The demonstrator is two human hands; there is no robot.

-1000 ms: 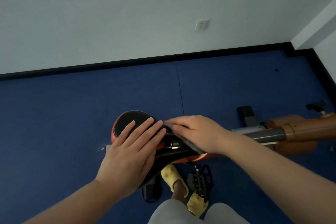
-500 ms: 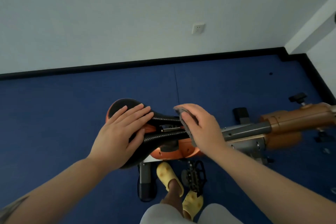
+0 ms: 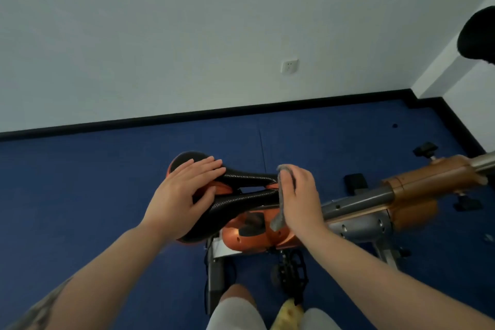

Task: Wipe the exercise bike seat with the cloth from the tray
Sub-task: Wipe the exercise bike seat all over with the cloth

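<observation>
The black exercise bike seat (image 3: 242,199) with orange trim lies lengthwise left to right in the middle of the head view. My left hand (image 3: 184,193) rests flat on its wide rear end, fingers spread over the padding. My right hand (image 3: 298,195) presses a grey cloth (image 3: 281,197) against the narrow nose of the seat; the cloth hangs down below my palm. Most of the cloth is hidden under that hand.
The bike's orange body (image 3: 249,233) and grey post (image 3: 356,201) run to the right. A black pedal (image 3: 290,270) hangs below near my legs and yellow slipper (image 3: 288,315). Blue floor (image 3: 80,195) surrounds the bike; a white wall stands behind.
My right hand has slid the cloth rightward along the seat to its nose. My left hand shifted back onto the wide end. The view tilted upward.
</observation>
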